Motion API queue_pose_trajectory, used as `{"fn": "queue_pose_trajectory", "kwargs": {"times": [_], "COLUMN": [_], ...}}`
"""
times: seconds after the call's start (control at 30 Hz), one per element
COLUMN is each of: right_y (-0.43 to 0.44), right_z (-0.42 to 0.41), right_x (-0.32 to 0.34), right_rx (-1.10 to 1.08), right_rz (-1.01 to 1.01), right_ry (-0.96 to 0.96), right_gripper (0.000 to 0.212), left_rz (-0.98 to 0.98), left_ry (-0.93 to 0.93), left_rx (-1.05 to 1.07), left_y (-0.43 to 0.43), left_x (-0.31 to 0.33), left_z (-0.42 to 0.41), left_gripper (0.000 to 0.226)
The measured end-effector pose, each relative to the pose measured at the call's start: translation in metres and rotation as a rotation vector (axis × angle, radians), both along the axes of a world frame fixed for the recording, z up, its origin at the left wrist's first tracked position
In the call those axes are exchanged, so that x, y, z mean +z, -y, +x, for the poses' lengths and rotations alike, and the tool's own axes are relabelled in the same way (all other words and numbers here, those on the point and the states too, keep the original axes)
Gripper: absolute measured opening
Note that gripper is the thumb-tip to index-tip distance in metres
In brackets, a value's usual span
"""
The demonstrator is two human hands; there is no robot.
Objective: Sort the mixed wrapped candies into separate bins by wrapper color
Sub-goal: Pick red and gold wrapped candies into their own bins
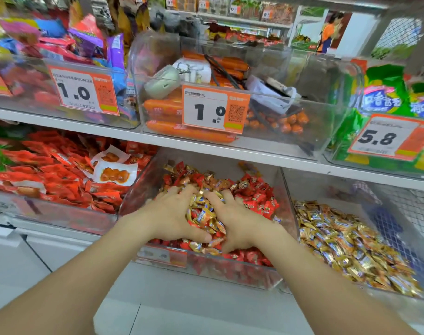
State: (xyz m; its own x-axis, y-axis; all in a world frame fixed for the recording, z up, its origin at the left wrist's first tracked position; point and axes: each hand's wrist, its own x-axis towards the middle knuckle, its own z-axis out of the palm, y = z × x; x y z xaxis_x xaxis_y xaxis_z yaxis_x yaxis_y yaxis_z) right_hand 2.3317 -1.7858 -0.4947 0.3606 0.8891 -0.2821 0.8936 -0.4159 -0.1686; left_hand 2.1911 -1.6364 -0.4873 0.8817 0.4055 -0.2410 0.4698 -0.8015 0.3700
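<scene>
Head view: left hand (174, 213) is cupped, fingers curled, against a heap of gold candies (203, 215) in the middle bin (143, 187); right hand (241, 228) is curled round the other side; red candies (261, 201) are piled beyond; right bin (351, 189) is filled with gold.

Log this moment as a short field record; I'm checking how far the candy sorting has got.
place: shop shelf, lower row of clear bins
middle bin: red candies mixed with gold ones
gold heap: gathered between both hands
left hand: fingers curled into the gold heap
right hand: fingers curled into it from the other side
right bin: gold candies only, as far as visible
progress: middle bin not yet sorted
</scene>
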Motion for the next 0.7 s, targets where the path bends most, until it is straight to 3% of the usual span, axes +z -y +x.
{"fn": "queue_pose_trajectory", "kwargs": {"times": [0.13,0.27,0.43,0.53,0.7], "right_y": [-0.003,0.007,0.024,0.029,0.019], "right_z": [0.007,0.017,0.023,0.019,0.02], "right_x": [0.005,0.023,0.037,0.027,0.0], "right_rx": [0.009,0.043,0.05,0.104,0.16], "right_rz": [0.03,0.017,0.092,0.155,0.264], "right_ry": [-0.001,0.101,0.07,-0.017,-0.035], "right_gripper": [0.145,0.146,0.131,0.124,0.076], "left_rz": [0.105,0.267,0.185,0.204,0.043], "left_ry": [0.046,0.17,0.217,0.26,0.361], "left_rx": [-0.029,-0.199,-0.257,-0.236,-0.254], "left_y": [-0.005,-0.002,-0.009,-0.015,-0.006], "left_x": [-0.003,0.0,0.008,0.007,0.009], "left_z": [-0.004,-0.001,0.0,-0.001,-0.005], "left_gripper": [0.116,0.109,0.096,0.076,0.038]}}
